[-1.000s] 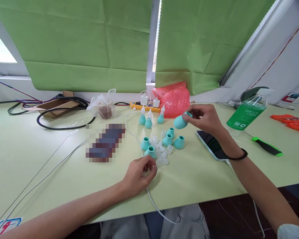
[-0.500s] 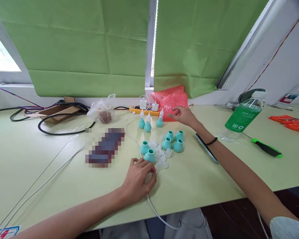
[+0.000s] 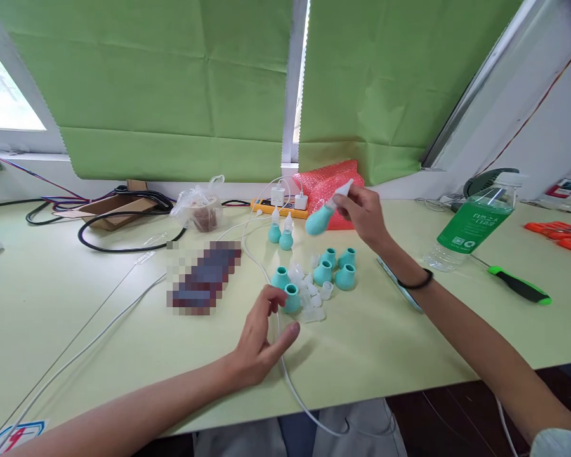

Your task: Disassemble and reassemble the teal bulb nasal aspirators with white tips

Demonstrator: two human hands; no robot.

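Between thumb and fingers, my right hand (image 3: pixel 364 212) grips a nasal aspirator (image 3: pixel 320 219) by its clear nozzle end. The turquoise bulb hangs tilted down to the left, lifted off the table. My left hand (image 3: pixel 266 339) is open over the table, thumb and fingers apart, close to a turquoise bulb (image 3: pixel 292 298). Several more open-mouthed bulbs (image 3: pixel 345 277) stand around a small heap of clear and white plastic parts (image 3: pixel 313 298). Two assembled nasal aspirators (image 3: pixel 286 233) stand upright farther back.
Behind are a red bubble-wrap bag (image 3: pixel 309 181) and an orange power strip (image 3: pixel 261 206) with chargers. A phone (image 3: pixel 400 285) lies under my right forearm. To the right are a green-labelled bottle (image 3: pixel 476 222) and a screwdriver (image 3: pixel 518 284). A white cable (image 3: pixel 288 374) runs beneath my left hand.
My right hand has picked up one of the three standing nasal aspirators and tilted it. My left hand has spread from a curled pose. The view has shifted slightly.
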